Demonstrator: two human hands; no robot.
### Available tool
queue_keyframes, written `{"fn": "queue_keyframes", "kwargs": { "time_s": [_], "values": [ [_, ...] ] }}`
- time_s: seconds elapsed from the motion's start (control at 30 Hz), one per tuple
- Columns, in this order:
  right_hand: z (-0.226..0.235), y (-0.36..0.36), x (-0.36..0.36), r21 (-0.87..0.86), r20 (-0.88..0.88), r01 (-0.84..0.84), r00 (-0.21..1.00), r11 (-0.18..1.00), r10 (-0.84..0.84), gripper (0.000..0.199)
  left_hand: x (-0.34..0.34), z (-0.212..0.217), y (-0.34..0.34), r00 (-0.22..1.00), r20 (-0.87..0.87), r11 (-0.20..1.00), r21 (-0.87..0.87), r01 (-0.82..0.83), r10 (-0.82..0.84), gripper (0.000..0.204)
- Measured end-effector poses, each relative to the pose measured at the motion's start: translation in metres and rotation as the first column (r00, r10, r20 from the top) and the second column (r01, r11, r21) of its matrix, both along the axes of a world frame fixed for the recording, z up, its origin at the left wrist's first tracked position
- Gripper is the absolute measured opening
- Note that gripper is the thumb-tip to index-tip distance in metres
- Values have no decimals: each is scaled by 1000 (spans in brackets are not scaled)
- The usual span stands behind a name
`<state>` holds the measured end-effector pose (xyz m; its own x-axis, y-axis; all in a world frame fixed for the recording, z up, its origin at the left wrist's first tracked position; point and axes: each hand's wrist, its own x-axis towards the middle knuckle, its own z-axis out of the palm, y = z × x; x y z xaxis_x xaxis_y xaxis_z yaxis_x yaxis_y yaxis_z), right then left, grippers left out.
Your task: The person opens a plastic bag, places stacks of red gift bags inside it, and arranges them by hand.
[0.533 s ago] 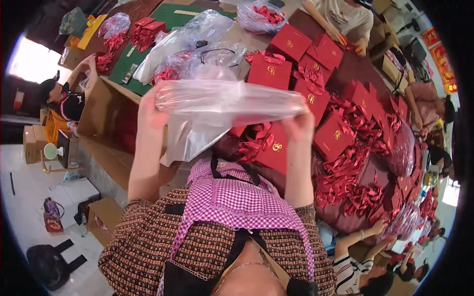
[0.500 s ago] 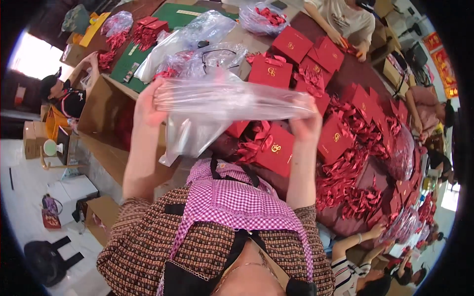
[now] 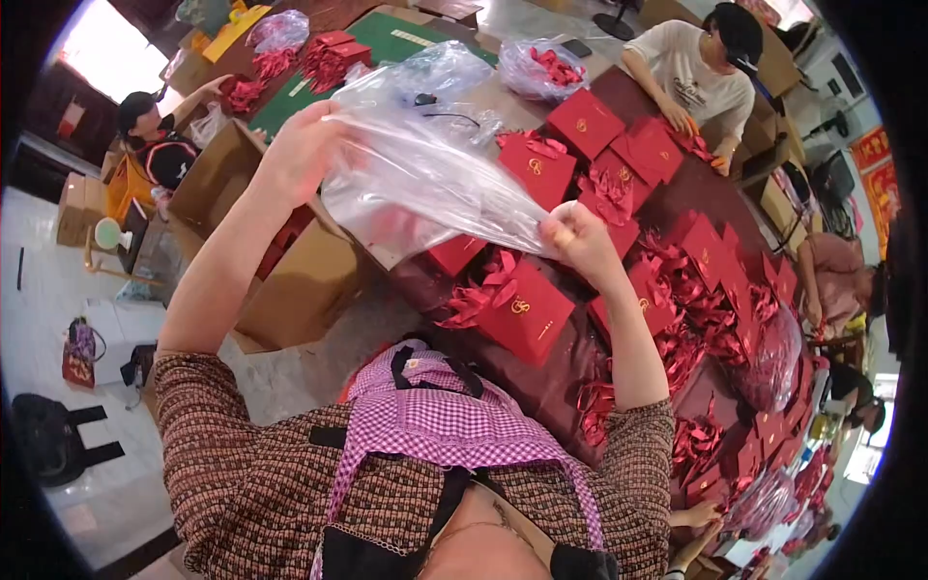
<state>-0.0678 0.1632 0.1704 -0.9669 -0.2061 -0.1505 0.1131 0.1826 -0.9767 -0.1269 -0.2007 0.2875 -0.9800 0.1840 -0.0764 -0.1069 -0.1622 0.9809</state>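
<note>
A clear plastic bag (image 3: 435,174) is stretched between my two hands above the table's edge. My left hand (image 3: 304,155) grips its upper left end, fingers closed and partly blurred. At the lower right end, my right hand (image 3: 577,235) pinches the gathered plastic. The bag hangs in folds, and I see nothing inside it. Below and right of it lies a red gift bag (image 3: 527,307) with red ribbon handles. Left of it, under my left forearm, stands an open cardboard box (image 3: 304,280) with red items partly visible inside.
Red gift bags (image 3: 701,251) with tangled ribbons cover the right side of the dark red table (image 3: 551,372). Clear bags with red ribbons (image 3: 544,70) lie at the back, near a green mat (image 3: 372,29). Co-workers handle items across the table, at far left and at right.
My left hand has moved up and my right hand down, so the stretched bag now slants down to the right. My view has shifted, showing more of the cardboard box.
</note>
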Motion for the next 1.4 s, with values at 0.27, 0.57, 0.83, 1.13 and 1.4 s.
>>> {"fn": "queue_keyframes", "kwargs": {
  "time_s": [0.27,0.57,0.83,1.13,1.4],
  "values": [
    [-8,35,-22,-535,198,430,901,727,-387,12,-20,-13,42,883,304,893,390,227,-357,9],
    [79,14,22,-539,52,272,955,798,-290,29,-100,-38,43,943,29,821,-483,304,-332,19],
    [27,17,45,247,-226,512,856,823,-465,26,-141,-49,99,736,229,715,534,452,-637,14],
    [51,52,81,-769,190,543,697,336,-691,27,-97,-63,120,538,-156,535,-506,677,-829,22],
    [82,34,103,-397,16,583,777,709,-629,21,-124,-54,144,838,296,875,312,369,-459,18]
  ]
}}
